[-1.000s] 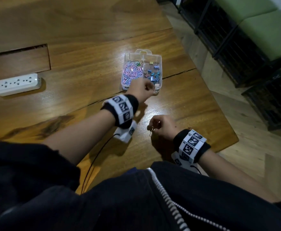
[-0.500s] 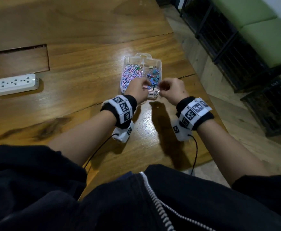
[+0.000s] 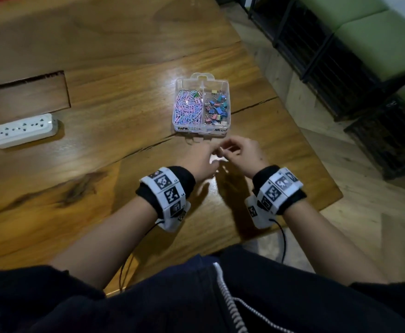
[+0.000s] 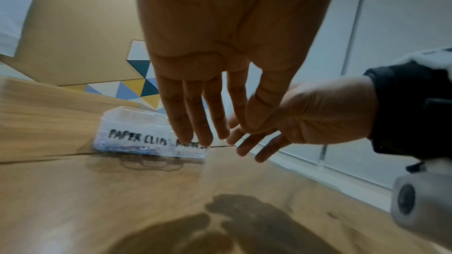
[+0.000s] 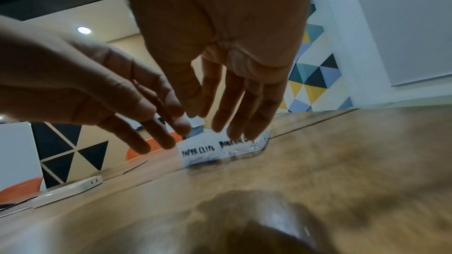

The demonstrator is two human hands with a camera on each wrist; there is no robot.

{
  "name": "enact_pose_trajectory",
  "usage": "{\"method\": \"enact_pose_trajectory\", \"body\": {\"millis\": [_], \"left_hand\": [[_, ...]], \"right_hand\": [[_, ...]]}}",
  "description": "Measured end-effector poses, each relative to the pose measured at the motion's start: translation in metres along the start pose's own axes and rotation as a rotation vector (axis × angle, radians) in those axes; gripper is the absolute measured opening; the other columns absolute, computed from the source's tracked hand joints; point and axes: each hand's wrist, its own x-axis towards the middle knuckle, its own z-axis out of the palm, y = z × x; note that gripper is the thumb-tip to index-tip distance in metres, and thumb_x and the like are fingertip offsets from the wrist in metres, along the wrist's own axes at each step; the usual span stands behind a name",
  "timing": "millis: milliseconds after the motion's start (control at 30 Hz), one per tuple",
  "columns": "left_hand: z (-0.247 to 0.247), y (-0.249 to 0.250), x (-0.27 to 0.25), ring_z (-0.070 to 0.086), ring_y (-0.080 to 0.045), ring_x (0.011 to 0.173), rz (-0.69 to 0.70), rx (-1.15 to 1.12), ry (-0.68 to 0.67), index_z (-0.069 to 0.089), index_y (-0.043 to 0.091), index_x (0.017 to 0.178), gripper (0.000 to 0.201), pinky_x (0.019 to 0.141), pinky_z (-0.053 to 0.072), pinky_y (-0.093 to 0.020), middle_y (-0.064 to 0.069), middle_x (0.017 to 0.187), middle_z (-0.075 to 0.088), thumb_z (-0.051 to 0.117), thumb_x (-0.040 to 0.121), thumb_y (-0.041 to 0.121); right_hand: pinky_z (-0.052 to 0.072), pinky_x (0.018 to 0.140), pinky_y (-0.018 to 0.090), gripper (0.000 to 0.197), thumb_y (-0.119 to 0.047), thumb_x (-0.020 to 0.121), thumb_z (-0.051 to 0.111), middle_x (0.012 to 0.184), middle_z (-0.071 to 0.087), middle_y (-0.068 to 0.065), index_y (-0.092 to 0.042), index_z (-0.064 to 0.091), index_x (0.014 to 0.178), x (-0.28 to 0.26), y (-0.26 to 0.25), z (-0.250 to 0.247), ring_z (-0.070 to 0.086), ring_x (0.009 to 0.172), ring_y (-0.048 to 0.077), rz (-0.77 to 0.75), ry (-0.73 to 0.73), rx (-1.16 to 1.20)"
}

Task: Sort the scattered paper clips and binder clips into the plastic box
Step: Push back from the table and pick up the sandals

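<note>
Looking pretty much finished from here. One plastic box (image 3: 201, 129) sits on the tabletop (image 3: 115, 121), two compartments: pink and blue paper clips (image 3: 189, 107) piled in the left one, binder clips (image 3: 216, 109) in the right, way too many to count either. No stray clips show on the wood, so I'd guess only closing up is left. Left hand (image 3: 200, 161) and right hand (image 3: 242, 152) hover just in front of the box, fingers loosely spread and touching each other, holding nothing I can make out. One power strip (image 3: 22, 129) off to the left.
</note>
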Motion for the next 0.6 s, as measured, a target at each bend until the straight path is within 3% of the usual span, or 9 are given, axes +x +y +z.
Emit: {"method": "enact_pose_trajectory", "body": {"millis": [67,200,300,367,467,533,600], "left_hand": [[0.008,0.008,-0.016,0.056,-0.022,0.107,0.022,0.042,-0.066,0.061,0.015,0.110,0.024,0.088,0.045,-0.031,-0.007,0.116,0.061,0.052,0.089,0.017],[0.029,0.022,-0.041,0.057,-0.021,0.106,0.090,0.002,-0.131,0.059,0.016,0.112,0.024,0.085,0.047,-0.033,-0.005,0.115,0.062,0.049,0.090,0.018],[0.053,0.034,-0.063,0.060,-0.017,0.097,0.211,-0.127,-0.161,0.061,0.015,0.109,0.023,0.082,0.051,-0.032,-0.003,0.110,0.064,0.051,0.089,0.016],[0.077,0.041,-0.080,0.060,-0.019,0.096,0.301,-0.147,-0.222,0.061,0.013,0.108,0.022,0.083,0.051,-0.034,-0.004,0.108,0.065,0.051,0.088,0.013],[0.122,0.039,-0.107,0.058,-0.026,0.101,0.425,0.007,-0.235,0.063,0.011,0.106,0.031,0.088,0.048,-0.037,-0.008,0.110,0.063,0.042,0.084,0.016],[0.154,0.029,-0.123,0.062,-0.029,0.102,0.443,0.193,-0.229,0.067,0.014,0.098,0.036,0.092,0.050,-0.042,-0.010,0.109,0.066,0.041,0.075,0.021],[0.181,0.018,-0.136,0.064,-0.028,0.107,0.450,0.331,-0.202,0.070,0.019,0.091,0.027,0.094,0.048,-0.047,-0.010,0.111,0.068,0.057,0.067,0.022]], "right_hand": [[0.050,0.079,0.026,0.016,-0.008,0.084,0.058,0.092,0.062,-0.002,-0.010,0.064,0.099,-0.022,0.012,0.005,0.057,0.083,0.011,0.014,-0.006,-0.011],[0.050,0.072,0.027,0.011,-0.012,0.084,0.060,0.085,0.063,-0.004,-0.014,0.066,0.092,-0.062,0.041,0.012,0.060,0.077,0.013,0.051,0.101,-0.004],[0.043,0.063,0.006,0.012,-0.004,0.082,0.059,0.078,0.061,-0.005,-0.012,0.065,0.090,-0.106,0.059,0.018,0.055,0.068,0.005,0.031,0.181,0.066],[0.043,0.061,0.007,0.016,-0.010,0.074,0.057,0.076,0.058,-0.009,-0.015,0.063,0.088,-0.140,0.076,0.025,0.054,0.067,0.006,0.009,0.215,0.106],[0.046,0.066,0.021,0.035,-0.027,0.067,0.048,0.082,0.063,0.003,-0.007,0.066,0.090,-0.177,0.120,0.049,0.057,0.076,0.014,0.031,0.228,0.098],[0.046,0.068,0.017,0.030,-0.026,0.074,0.052,0.085,0.066,0.009,-0.006,0.067,0.090,-0.194,0.147,0.067,0.059,0.076,0.017,0.096,0.238,0.106],[0.043,0.068,0.009,0.012,-0.010,0.081,0.060,0.087,0.067,0.010,-0.004,0.067,0.088,-0.210,0.175,0.083,0.060,0.078,0.018,0.173,0.248,0.120]]}}
